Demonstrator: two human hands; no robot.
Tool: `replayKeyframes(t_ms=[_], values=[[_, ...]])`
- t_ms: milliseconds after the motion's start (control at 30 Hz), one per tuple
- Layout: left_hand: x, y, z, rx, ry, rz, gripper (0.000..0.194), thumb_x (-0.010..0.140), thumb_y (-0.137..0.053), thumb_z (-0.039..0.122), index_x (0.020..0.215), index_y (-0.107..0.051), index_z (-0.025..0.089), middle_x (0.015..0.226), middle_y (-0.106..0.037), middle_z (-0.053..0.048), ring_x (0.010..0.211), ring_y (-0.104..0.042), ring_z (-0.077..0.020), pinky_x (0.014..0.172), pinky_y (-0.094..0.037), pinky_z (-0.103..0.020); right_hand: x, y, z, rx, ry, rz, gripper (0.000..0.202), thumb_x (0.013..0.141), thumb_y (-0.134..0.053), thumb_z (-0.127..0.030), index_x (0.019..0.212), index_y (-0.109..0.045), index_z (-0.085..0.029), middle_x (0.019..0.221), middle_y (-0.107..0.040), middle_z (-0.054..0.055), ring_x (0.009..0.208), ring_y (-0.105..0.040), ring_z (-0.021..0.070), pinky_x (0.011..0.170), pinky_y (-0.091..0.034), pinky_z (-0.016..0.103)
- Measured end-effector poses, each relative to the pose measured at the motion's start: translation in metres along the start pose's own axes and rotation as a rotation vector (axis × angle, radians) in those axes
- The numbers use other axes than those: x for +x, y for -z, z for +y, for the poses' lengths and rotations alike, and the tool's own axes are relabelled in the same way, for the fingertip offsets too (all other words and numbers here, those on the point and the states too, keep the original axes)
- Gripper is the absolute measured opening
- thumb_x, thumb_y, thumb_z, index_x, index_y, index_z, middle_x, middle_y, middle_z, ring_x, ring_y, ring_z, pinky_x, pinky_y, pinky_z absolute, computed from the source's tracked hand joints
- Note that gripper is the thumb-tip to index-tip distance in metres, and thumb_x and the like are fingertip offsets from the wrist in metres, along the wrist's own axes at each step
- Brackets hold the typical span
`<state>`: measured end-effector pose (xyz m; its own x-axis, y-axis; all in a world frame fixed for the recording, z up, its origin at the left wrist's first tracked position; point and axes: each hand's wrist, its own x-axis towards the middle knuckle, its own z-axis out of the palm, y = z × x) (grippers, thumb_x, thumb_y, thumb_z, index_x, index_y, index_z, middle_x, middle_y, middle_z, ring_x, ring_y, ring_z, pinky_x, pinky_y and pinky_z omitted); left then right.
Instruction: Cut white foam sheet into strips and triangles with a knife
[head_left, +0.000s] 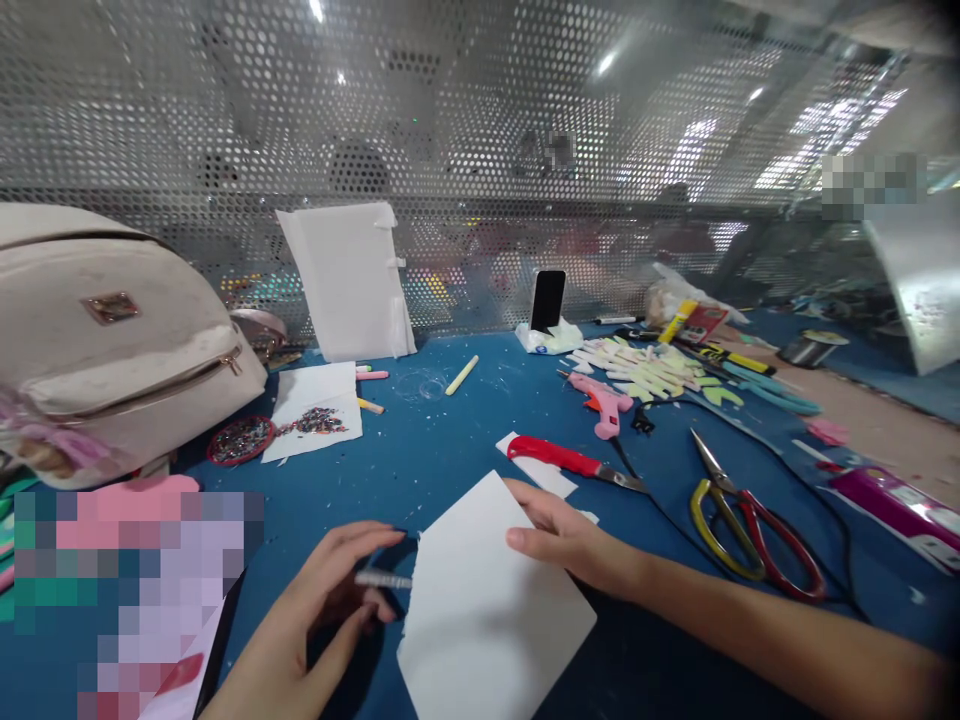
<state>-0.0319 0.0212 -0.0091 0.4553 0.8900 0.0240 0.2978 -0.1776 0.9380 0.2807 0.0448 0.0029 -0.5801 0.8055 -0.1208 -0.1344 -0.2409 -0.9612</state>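
Observation:
In the head view, a white sheet of stiff paper or card [487, 610] is tilted in front of me, its left edge rough and torn-looking. My right hand [566, 535] grips its upper right side, thumb on the face and fingers behind. Just left of the rough edge is my left hand [330, 600], its thumb and fingers spread apart. A small pale strip [386, 580] reaches from that edge toward the left fingers; whether they touch it is unclear. Beyond the card lies a red-handled knife [555, 455] on a white paper piece.
Scissors [739, 510], a pink glue gun [604, 402] with its cord, and a heap of pale strips [641, 368] lie to the right. Behind stand a phone [548, 300] and a white board [349, 285]. At left are a backpack [120, 370] and a bead-covered paper [300, 385].

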Motion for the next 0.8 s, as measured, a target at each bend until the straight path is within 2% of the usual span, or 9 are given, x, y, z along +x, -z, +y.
replayKeyframes(t_ms=[133, 267, 333, 433, 567, 633, 700, 733, 800], values=[[-0.003, 0.003, -0.002, 0.276, -0.118, 0.008, 0.041, 0.102, -0.050, 0.024, 0.138, -0.058, 0.042, 0.154, -0.047, -0.004, 0.119, -0.068, -0.0237, 0.096, -0.058, -0.027, -0.003, -0.004, -0.004, -0.067, -0.040, -0.043, 0.073, 0.091, -0.075, -0.041, 0.151, -0.038, -0.024, 0.115, -0.068, 0.009, 0.100, -0.069, 0.0211, 0.083, -0.051, 0.029], [-0.004, 0.005, 0.003, 0.369, -0.163, 0.023, 0.037, 0.104, -0.045, 0.024, 0.136, -0.058, 0.039, 0.152, -0.051, -0.006, 0.113, -0.071, -0.0214, 0.089, -0.061, -0.023, -0.007, -0.007, -0.007, -0.270, -0.058, -0.063, 0.089, 0.095, -0.068, -0.030, 0.164, -0.011, -0.028, 0.104, -0.066, 0.004, 0.081, -0.060, 0.0129, 0.071, -0.045, 0.023], [-0.004, 0.004, 0.005, 0.431, -0.209, 0.051, 0.038, 0.104, -0.045, 0.023, 0.136, -0.058, 0.038, 0.151, -0.054, -0.004, 0.122, -0.068, -0.0223, 0.093, -0.059, -0.023, -0.008, -0.007, -0.005, -0.407, -0.011, -0.062, 0.081, 0.095, -0.065, -0.026, 0.163, -0.021, -0.026, 0.087, -0.059, -0.002, 0.066, -0.048, 0.0097, 0.061, -0.037, 0.020], [-0.004, 0.004, 0.004, 0.579, -0.290, 0.088, 0.045, 0.101, -0.047, 0.019, 0.142, -0.054, 0.037, 0.152, -0.055, -0.002, 0.135, -0.060, -0.0221, 0.096, -0.056, -0.020, -0.008, -0.008, 0.002, -0.572, 0.129, -0.069, 0.048, 0.095, -0.060, -0.025, 0.142, -0.054, -0.020, 0.073, -0.044, -0.006, 0.059, -0.035, 0.0087, 0.054, -0.031, 0.020], [0.001, 0.005, -0.004, 0.851, -0.378, 0.127, 0.053, 0.099, -0.053, 0.021, 0.150, -0.047, 0.034, 0.143, -0.065, -0.003, 0.116, -0.072, -0.0248, 0.092, -0.059, -0.029, -0.007, -0.007, 0.001, -0.787, 0.234, -0.063, 0.029, 0.099, -0.052, -0.024, 0.125, -0.063, -0.018, 0.074, -0.061, -0.003, 0.056, -0.049, 0.0094, 0.056, -0.040, 0.021], [0.004, 0.006, -0.008, 0.926, -0.375, 0.126, 0.051, 0.101, -0.053, 0.025, 0.150, -0.046, 0.034, 0.133, -0.071, -0.003, 0.107, -0.074, -0.0263, 0.086, -0.060, -0.033, -0.005, -0.001, -0.010, -1.035, 0.291, 0.004, 0.027, 0.099, -0.051, -0.024, 0.122, -0.066, -0.020, 0.083, -0.071, 0.002, 0.064, -0.060, 0.0128, 0.064, -0.045, 0.025], [0.006, 0.007, -0.011, 0.959, -0.360, 0.108, 0.047, 0.103, -0.052, 0.028, 0.149, -0.046, 0.034, 0.129, -0.073, -0.004, 0.104, -0.074, -0.0267, 0.083, -0.060, -0.035, -0.002, 0.011, -0.026, -1.348, 0.368, 0.127, 0.024, 0.100, -0.052, -0.025, 0.118, -0.068, -0.021, 0.102, -0.075, 0.007, 0.086, -0.067, 0.0205, 0.078, -0.048, 0.032], [0.007, 0.008, -0.013, 0.972, -0.358, 0.103, 0.046, 0.104, -0.051, 0.030, 0.149, -0.045, 0.034, 0.129, -0.072, -0.004, 0.104, -0.073, -0.0267, 0.083, -0.059, -0.036, -0.001, 0.019, -0.035, -1.490, 0.371, 0.188, 0.025, 0.100, -0.054, -0.026, 0.120, -0.067, -0.019, 0.114, -0.074, 0.011, 0.100, -0.066, 0.0263, 0.086, -0.048, 0.037], [0.007, 0.008, -0.014, 0.994, -0.359, 0.095, 0.044, 0.106, -0.049, 0.033, 0.149, -0.044, 0.035, 0.131, -0.070, -0.004, 0.106, -0.072, -0.0263, 0.086, -0.059, -0.038, 0.001, 0.035, -0.050, -1.671, 0.262, 0.309, 0.026, 0.095, -0.064, -0.030, 0.118, -0.065, -0.017, 0.122, -0.069, 0.015, 0.110, -0.061, 0.0334, 0.090, -0.046, 0.043]])
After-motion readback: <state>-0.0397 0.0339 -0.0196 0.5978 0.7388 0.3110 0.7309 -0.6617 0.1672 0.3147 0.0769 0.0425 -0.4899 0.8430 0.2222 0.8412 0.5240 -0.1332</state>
